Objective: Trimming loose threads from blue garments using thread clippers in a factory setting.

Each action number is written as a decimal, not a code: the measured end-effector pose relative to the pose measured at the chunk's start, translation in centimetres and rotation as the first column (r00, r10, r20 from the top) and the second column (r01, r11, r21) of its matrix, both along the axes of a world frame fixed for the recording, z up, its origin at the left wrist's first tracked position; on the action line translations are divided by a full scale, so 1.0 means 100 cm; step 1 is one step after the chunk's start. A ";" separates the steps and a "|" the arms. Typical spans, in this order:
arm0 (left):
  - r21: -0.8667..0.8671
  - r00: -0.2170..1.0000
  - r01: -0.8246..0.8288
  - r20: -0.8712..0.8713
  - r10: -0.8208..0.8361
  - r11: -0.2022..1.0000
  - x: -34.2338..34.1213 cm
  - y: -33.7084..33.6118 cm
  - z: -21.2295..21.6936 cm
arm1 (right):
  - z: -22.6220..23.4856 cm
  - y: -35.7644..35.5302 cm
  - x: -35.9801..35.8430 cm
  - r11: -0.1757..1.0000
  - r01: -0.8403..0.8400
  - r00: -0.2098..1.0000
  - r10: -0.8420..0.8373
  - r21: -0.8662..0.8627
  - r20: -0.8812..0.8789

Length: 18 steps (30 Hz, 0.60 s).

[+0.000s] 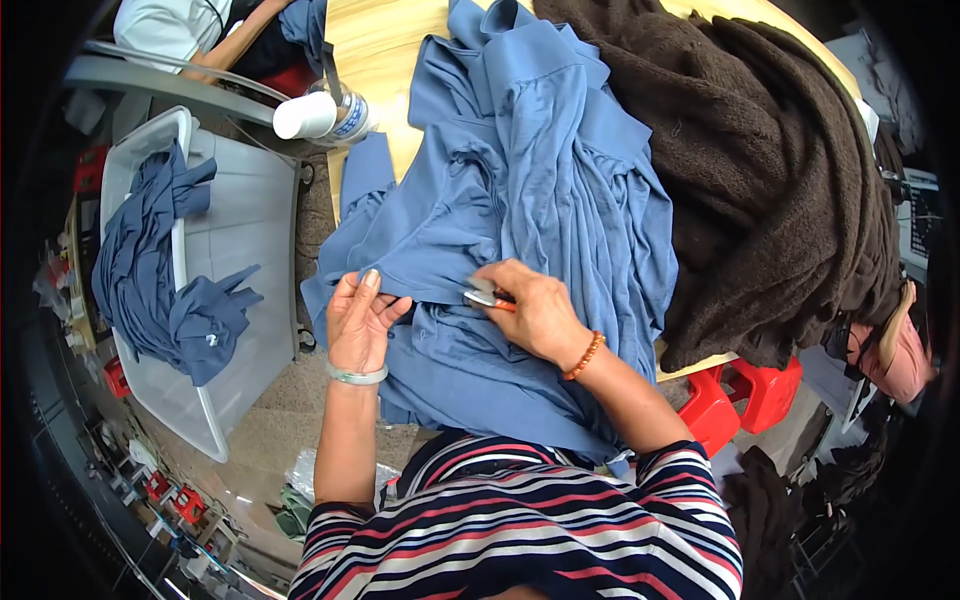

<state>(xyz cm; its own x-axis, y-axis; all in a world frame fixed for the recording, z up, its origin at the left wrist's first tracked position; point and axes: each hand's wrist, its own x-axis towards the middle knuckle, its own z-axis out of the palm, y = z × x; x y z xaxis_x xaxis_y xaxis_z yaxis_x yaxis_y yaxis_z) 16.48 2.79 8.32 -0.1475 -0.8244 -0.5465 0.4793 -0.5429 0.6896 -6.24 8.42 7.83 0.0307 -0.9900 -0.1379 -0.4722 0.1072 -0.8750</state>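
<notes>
Blue garments [575,190] of thin cloth lie heaped in folds over the table in front of me. My left hand [360,325] pinches an edge of the blue cloth between thumb and fingers. Close by on the right, my right hand [545,312] is closed round small thread snips [484,299] with metal blades and an orange handle. Their blades point left, at the cloth edge that runs across from my left hand. The right fingertips are slightly smeared, and I cannot tell whether the blades touch the cloth.
Dark brown fleece [765,170] is piled on the right of the wooden table [385,30]. To the left stands a pale plastic bin [245,240] with blue cloth over its rim. A bottle [350,118] and white cup [305,117] are at the far left. Red stools [712,410] stand at right.
</notes>
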 end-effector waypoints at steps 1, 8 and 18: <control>-0.001 1.000 -0.005 -0.002 0.005 1.000 -0.002 -0.001 0.007 | -0.003 0.003 0.005 0.999 -0.032 0.999 0.032 0.012 -0.002; -0.066 0.997 -0.064 0.027 0.066 0.996 -0.008 -0.007 0.013 | -0.010 0.017 0.006 0.999 -0.047 0.992 0.046 -0.005 -0.119; 0.265 0.998 0.061 -0.029 -0.055 0.962 -0.008 0.019 -0.003 | 0.002 0.060 0.011 0.877 -0.255 0.916 0.085 -0.407 -0.392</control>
